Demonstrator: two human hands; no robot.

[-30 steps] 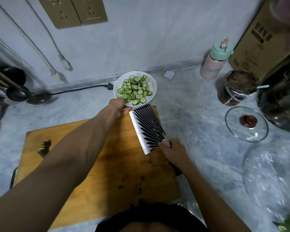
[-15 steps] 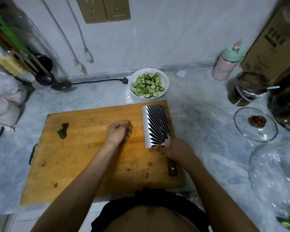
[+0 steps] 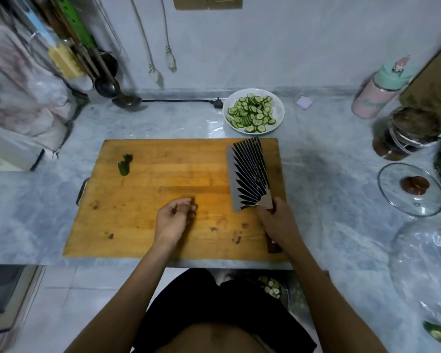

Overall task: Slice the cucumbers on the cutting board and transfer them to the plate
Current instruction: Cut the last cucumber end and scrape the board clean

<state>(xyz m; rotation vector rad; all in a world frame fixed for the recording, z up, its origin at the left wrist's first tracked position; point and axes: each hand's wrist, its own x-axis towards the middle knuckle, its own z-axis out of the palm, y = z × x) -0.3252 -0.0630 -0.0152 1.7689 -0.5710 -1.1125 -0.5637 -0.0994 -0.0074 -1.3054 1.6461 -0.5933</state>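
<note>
While gripping the patterned steel cleaver (image 3: 248, 174) flat near the rectangular wooden cutting board's (image 3: 163, 200) right edge, right hand (image 3: 278, 222); left hand (image 3: 173, 217) loosely curled, empty. Green cucumber slices (image 3: 251, 113) heaped on round white plate (image 3: 278, 118) beyond the board's far edge.

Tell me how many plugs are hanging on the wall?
2. One white plug dangles on the left; the other plug hangs just right of it, slightly higher. Blurry clutter at left could hide more.
</note>
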